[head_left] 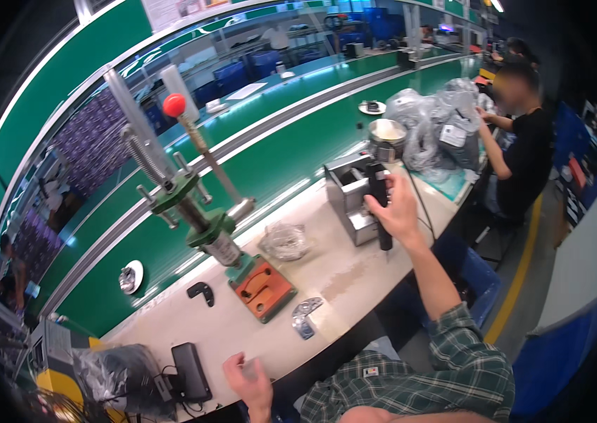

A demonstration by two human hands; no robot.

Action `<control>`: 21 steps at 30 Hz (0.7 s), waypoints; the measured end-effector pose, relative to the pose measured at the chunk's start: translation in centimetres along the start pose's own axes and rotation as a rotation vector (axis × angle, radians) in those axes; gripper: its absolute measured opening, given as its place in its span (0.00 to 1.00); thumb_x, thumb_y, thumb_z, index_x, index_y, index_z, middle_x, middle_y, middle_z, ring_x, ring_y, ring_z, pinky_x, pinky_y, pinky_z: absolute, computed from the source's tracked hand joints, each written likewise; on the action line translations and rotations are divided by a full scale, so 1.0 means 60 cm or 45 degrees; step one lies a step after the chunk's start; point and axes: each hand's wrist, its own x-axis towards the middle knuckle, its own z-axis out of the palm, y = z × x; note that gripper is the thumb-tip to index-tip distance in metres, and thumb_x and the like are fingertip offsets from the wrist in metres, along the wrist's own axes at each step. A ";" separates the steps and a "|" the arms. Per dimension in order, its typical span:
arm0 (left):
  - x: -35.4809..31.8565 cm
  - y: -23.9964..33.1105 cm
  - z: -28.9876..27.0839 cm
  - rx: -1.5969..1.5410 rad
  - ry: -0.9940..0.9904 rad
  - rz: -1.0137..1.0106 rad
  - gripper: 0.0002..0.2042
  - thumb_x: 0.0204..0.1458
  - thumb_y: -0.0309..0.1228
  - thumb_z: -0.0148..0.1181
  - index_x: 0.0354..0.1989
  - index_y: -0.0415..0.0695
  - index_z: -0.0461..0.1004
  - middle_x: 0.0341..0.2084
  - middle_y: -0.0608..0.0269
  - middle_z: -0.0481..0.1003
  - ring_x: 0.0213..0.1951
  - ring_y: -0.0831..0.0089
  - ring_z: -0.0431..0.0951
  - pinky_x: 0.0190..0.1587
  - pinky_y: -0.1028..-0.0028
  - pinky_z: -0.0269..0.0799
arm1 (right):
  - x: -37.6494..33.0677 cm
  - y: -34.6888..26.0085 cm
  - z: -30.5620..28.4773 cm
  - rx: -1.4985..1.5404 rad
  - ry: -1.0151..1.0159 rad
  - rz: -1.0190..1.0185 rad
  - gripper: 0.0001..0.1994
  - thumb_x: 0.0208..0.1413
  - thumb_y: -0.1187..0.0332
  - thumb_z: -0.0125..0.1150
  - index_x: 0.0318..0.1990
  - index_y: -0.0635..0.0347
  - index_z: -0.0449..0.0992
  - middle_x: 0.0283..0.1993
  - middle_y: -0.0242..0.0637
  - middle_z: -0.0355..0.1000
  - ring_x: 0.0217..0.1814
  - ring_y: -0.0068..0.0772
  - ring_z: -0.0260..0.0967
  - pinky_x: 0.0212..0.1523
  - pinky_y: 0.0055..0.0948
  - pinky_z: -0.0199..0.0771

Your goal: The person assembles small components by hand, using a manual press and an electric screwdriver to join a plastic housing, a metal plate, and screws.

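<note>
My right hand (400, 210) is closed around a black cylindrical tool (384, 236), which stands roughly upright against a silver metal box (351, 204). The thumb crosses the tool's near side. Close to the bench's front edge, my left hand (249, 381) is held with its fingers apart and nothing in it. Between the hands lies a grey metal bracket (305, 317) with a curved outline. A green hand press (217, 236) with a red ball on its lever stands behind it, over an orange-brown fixture block (264, 287). Left of that block is a black curved part (201, 293).
A clear plastic bag (285, 241) lies beside the press. At left are a black power adapter (190, 372) and a dark bagged bundle (126, 377). Grey bags (439, 127) and a metal tin (387, 139) stand at far right, near a seated co-worker (524, 151). A green conveyor (270, 169) runs behind.
</note>
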 end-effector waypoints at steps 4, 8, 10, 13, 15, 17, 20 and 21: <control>0.023 0.072 0.080 0.038 -0.346 0.378 0.28 0.48 0.33 0.77 0.55 0.35 0.72 0.47 0.47 0.73 0.51 0.50 0.73 0.56 0.56 0.70 | 0.000 -0.006 -0.008 -0.078 0.002 0.025 0.31 0.52 0.55 0.76 0.55 0.69 0.72 0.52 0.56 0.73 0.55 0.60 0.73 0.57 0.49 0.74; 0.042 0.078 0.138 0.007 -0.495 0.477 0.31 0.48 0.39 0.79 0.56 0.35 0.72 0.47 0.48 0.74 0.50 0.51 0.74 0.55 0.57 0.70 | -0.013 0.015 -0.016 0.192 0.024 0.132 0.28 0.54 0.56 0.74 0.53 0.69 0.72 0.45 0.49 0.77 0.51 0.52 0.77 0.53 0.46 0.76; 0.046 0.081 0.148 -0.023 -0.540 0.475 0.32 0.48 0.39 0.78 0.57 0.35 0.72 0.47 0.48 0.74 0.50 0.51 0.74 0.56 0.57 0.70 | -0.023 0.033 -0.029 0.444 -0.035 0.163 0.27 0.56 0.56 0.73 0.53 0.68 0.72 0.42 0.45 0.77 0.48 0.47 0.78 0.50 0.43 0.78; 0.036 0.074 0.147 -0.006 -0.495 0.472 0.33 0.50 0.41 0.77 0.59 0.35 0.70 0.48 0.48 0.74 0.50 0.51 0.73 0.57 0.56 0.68 | -0.041 -0.007 -0.068 0.983 -0.267 0.388 0.23 0.62 0.55 0.69 0.54 0.64 0.71 0.38 0.36 0.75 0.35 0.30 0.79 0.39 0.34 0.82; 0.025 0.078 0.148 -0.036 -0.450 0.411 0.35 0.50 0.41 0.76 0.62 0.35 0.69 0.49 0.47 0.73 0.52 0.49 0.72 0.59 0.54 0.65 | -0.057 -0.018 -0.088 1.339 -0.276 0.492 0.21 0.64 0.57 0.66 0.56 0.62 0.69 0.36 0.35 0.74 0.30 0.24 0.76 0.33 0.29 0.81; 0.020 0.084 0.150 -0.031 -0.439 0.437 0.36 0.49 0.40 0.76 0.62 0.35 0.68 0.50 0.47 0.73 0.54 0.49 0.71 0.60 0.54 0.64 | -0.060 -0.020 -0.089 1.360 -0.212 0.494 0.21 0.64 0.61 0.66 0.57 0.62 0.68 0.35 0.33 0.73 0.27 0.21 0.74 0.28 0.27 0.78; 0.021 0.077 0.151 -0.031 -0.439 0.453 0.37 0.48 0.40 0.77 0.63 0.35 0.67 0.52 0.46 0.73 0.55 0.48 0.70 0.62 0.53 0.62 | -0.047 -0.047 -0.107 1.057 -0.072 0.338 0.22 0.60 0.64 0.72 0.55 0.65 0.70 0.28 0.29 0.72 0.18 0.18 0.68 0.19 0.22 0.69; 0.017 0.073 0.147 -0.039 -0.453 0.436 0.37 0.48 0.40 0.77 0.63 0.35 0.67 0.52 0.46 0.73 0.56 0.47 0.70 0.63 0.53 0.61 | -0.029 -0.058 -0.120 1.030 -0.081 0.307 0.21 0.60 0.64 0.72 0.53 0.66 0.71 0.27 0.28 0.71 0.19 0.18 0.69 0.19 0.22 0.69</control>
